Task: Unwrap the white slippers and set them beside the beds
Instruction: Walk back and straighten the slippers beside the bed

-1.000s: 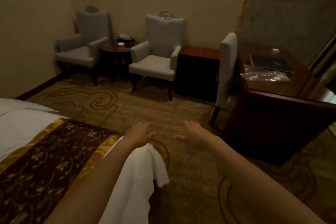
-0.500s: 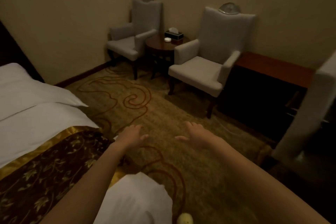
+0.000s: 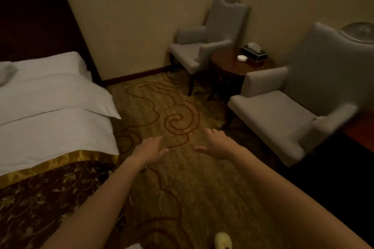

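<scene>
Over carpet (image 3: 182, 188), left hand (image 3: 150, 150), right hand (image 3: 217, 144) spread; yellowish object (image 3: 222, 240) cropped.

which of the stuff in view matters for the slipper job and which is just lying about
For the job: bed, carpet beside it, left hand and right hand, both empty. No slippers plainly in view.

Lying about: near armchair, far armchair, round table, tissue box, small white dish.

Likely a hotel room — a made bed (image 3: 54, 127) with gold-edged runner (image 3: 40, 198), matching armchairs (image 3: 283, 111), patterned carpet (image 3: 182, 178).
</scene>
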### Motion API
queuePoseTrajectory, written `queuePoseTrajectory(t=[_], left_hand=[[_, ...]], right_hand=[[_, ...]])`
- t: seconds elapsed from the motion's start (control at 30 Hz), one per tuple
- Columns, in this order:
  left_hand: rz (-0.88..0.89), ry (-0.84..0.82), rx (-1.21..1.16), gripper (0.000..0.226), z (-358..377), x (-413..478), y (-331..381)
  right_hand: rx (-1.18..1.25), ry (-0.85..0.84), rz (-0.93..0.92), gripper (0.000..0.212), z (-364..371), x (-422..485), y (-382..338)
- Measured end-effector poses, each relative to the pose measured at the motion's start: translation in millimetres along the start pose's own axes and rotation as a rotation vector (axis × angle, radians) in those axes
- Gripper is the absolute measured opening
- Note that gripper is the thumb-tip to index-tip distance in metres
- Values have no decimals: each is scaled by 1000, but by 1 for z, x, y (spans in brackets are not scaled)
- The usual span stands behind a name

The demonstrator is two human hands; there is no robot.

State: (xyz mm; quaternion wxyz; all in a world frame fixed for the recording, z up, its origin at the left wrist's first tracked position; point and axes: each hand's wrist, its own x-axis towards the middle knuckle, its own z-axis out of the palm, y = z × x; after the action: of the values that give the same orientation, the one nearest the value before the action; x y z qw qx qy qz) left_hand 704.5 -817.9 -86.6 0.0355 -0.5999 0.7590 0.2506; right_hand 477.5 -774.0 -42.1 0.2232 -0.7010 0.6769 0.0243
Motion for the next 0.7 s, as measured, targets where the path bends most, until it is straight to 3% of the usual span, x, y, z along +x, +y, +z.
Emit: queuePoseTrajectory(t=[0.3,0.7], left_hand=[[-346,88,-186,63,-33,102,-2],[-710,173,-328,59,-44,227,-120]], right_hand=[[-41,-165,-257,78,-60,200,17],[-180,-371,-608,74,-17,445,-94]])
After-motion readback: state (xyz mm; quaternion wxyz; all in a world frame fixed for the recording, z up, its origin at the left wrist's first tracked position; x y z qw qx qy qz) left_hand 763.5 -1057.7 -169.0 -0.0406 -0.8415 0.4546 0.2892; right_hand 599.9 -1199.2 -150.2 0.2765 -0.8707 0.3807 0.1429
